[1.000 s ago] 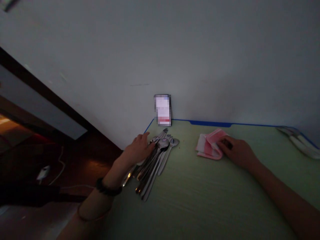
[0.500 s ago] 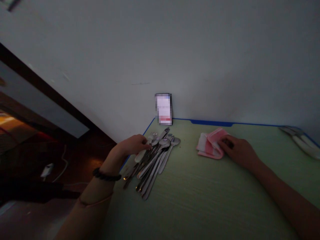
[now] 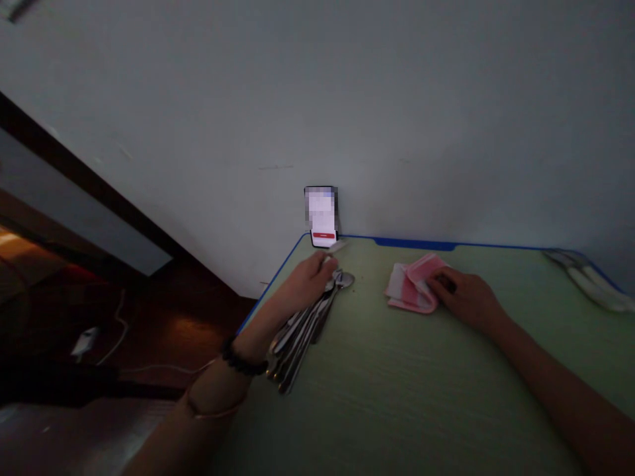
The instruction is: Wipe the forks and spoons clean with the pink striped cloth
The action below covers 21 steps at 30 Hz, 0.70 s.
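Observation:
My left hand (image 3: 311, 281) is over the upper part of a heap of metal cutlery (image 3: 302, 347), its fingers closed. A pale, blurred tip (image 3: 338, 246) sticks out past those fingers, like part of a white utensil; the rest is hidden by the hand. One spoon bowl (image 3: 346, 281) shows at the right of the heap, and the handles point toward me. My right hand (image 3: 469, 297) pinches the right side of a folded pink and white cloth (image 3: 411, 291) that lies on the table.
A phone (image 3: 321, 215) with a lit screen leans against the wall behind the cutlery. Light-handled metal tools (image 3: 590, 281) rest at the table's far right. The green tabletop (image 3: 397, 396) has a blue edge, and a white cable (image 3: 119, 330) lies on the floor to the left.
My left hand has moved right and away from me, across the heap, and the pale tip now shows beyond its fingers. My right hand stays on the cloth. The view has shifted slightly.

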Motion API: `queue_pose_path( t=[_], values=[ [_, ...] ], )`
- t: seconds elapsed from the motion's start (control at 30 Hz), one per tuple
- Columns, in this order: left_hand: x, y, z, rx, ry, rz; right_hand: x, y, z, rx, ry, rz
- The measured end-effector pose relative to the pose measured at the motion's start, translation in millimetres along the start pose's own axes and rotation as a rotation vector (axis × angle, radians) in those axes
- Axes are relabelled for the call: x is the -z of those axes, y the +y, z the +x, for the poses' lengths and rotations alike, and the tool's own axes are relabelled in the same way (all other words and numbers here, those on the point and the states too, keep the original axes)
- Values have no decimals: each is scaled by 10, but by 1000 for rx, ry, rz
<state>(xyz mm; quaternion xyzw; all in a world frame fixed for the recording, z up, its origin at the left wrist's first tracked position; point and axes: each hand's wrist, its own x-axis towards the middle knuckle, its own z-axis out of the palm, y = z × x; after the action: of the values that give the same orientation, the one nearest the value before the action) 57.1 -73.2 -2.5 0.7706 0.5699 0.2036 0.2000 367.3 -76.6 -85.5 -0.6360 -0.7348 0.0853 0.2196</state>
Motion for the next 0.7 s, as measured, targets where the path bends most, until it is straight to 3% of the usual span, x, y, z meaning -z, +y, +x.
queue_pose_path(
  t=[0.17, 0.33, 0.53, 0.7],
  values=[
    [-553, 411, -7, -93, -21, -149, 97, -142, -66, -41, 44, -89],
    [-921, 570, 31, -99, -2, -251, 112, -119, -100, 75, 117, -165],
    [-1016, 597, -43, -134, -45, -219, 113, 27, -81, -38, 117, 114],
    [-987, 591, 23, -106, -51, -181, 145, 29, -83, -71, 52, 177]
  ],
)
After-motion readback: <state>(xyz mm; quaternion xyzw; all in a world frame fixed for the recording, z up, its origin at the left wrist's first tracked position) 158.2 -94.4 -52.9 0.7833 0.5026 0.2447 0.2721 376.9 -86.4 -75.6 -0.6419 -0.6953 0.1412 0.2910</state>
